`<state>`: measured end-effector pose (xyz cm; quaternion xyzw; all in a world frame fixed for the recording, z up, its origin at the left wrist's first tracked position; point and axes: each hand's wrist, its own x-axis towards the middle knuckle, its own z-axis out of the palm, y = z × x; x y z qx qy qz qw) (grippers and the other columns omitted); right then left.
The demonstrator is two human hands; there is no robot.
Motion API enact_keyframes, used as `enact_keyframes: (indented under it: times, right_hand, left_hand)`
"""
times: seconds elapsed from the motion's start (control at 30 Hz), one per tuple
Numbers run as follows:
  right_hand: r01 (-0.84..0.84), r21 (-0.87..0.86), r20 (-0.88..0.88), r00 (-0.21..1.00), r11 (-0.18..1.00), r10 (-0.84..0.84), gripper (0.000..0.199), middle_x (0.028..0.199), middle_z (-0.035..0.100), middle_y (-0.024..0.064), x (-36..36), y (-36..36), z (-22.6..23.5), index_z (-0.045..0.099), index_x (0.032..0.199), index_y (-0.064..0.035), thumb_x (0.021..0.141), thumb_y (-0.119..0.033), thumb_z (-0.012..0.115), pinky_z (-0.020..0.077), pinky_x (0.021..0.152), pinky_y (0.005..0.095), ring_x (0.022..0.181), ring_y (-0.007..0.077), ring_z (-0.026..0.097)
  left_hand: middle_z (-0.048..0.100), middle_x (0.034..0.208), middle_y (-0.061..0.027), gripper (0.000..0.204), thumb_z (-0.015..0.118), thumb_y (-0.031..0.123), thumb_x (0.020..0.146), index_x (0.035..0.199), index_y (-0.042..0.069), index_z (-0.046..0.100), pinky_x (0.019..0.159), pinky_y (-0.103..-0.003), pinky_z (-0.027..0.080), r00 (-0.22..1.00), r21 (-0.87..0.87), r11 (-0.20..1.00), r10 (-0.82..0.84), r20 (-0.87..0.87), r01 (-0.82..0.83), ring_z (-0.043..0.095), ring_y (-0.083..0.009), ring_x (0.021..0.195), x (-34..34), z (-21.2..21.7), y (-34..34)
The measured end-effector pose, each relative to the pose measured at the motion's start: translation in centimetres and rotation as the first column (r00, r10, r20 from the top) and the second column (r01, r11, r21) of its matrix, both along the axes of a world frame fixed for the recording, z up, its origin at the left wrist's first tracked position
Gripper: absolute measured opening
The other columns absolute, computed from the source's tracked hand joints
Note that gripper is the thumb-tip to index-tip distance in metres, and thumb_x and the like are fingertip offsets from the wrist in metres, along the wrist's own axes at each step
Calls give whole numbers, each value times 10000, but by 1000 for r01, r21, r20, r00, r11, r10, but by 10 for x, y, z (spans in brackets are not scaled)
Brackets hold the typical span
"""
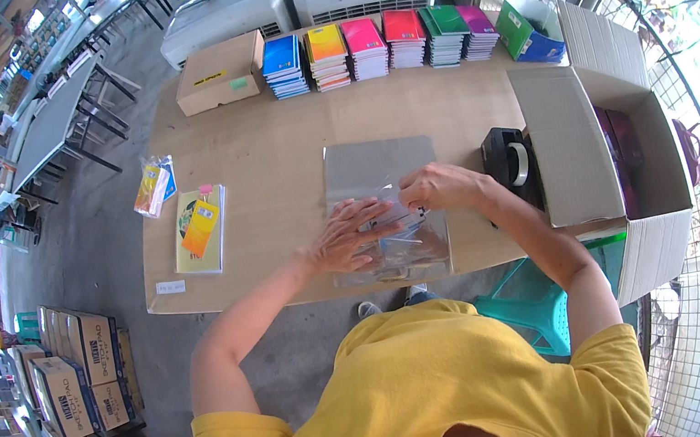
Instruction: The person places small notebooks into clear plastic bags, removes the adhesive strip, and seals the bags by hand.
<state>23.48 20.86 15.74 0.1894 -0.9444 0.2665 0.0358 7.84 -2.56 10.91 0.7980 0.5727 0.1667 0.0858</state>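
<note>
We see the right hand [438, 188] with its fingers curled in a pinch; we cannot tell what sits between them. The left hand [351, 235] lies spread and ungripping on the clear plastic sheet [379, 167], fingers pointing rightward across it. We find the sheet flat near the table's [267, 167] front edge, its long axis running away from the body, its far end toward the notebook stacks [365, 48]. Rightward stands a black dispenser [502, 158].

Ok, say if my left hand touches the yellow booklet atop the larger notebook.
Apart: the head view shows tabletop between the left hand and that yellow booklet.
</note>
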Motion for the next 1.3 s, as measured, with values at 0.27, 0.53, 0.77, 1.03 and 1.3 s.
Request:
enact_keyframes:
  times: [0.27,0.53,0.77,1.03,1.3]
  right_hand:
    - [-19,-25,-187,982,999,14,235,1111,536,69,-14,-9,-26,688,872,-147,659,-111,782,471,857,448,1069,279,553]
    - [225,-553,54,971,803,-235,652,1357,488,115,-6,-9,-90,506,1326,-171,755,-169,822,428,1008,437,1270,252,486]
    - [402,-668,267,915,627,-302,973,931,599,56,13,-25,-86,275,1529,-153,740,-159,845,458,832,320,889,161,559]
    - [432,-673,328,902,600,-282,944,921,583,43,10,-25,-92,287,1518,-138,735,-114,815,459,823,317,883,155,558]
    - [394,-911,343,888,122,-306,792,1129,571,77,17,-20,-110,345,1485,-118,813,-221,753,479,896,347,1051,161,556]
  left_hand:
    - [229,1604,-103,813,781,240,693,1443,325,480,1198,-523,211,996,-140,987,-80,-36,75,212,-313,1490,-12,-14,12]
    - [244,1584,-169,617,811,294,720,1306,260,623,1171,-534,234,985,55,992,107,137,-115,278,-377,1443,13,-18,15]
    - [227,1547,-278,345,786,377,794,1101,225,747,1133,-606,242,749,245,788,366,552,-566,279,-424,1421,69,-4,-6]
    - [312,1507,-196,248,813,342,778,941,163,761,1128,-583,263,857,173,854,438,271,-491,313,-394,1402,47,-9,7]
    - [551,1281,-229,258,804,124,758,778,30,565,885,-355,507,601,-34,843,410,687,-537,579,-363,1128,62,-28,28]
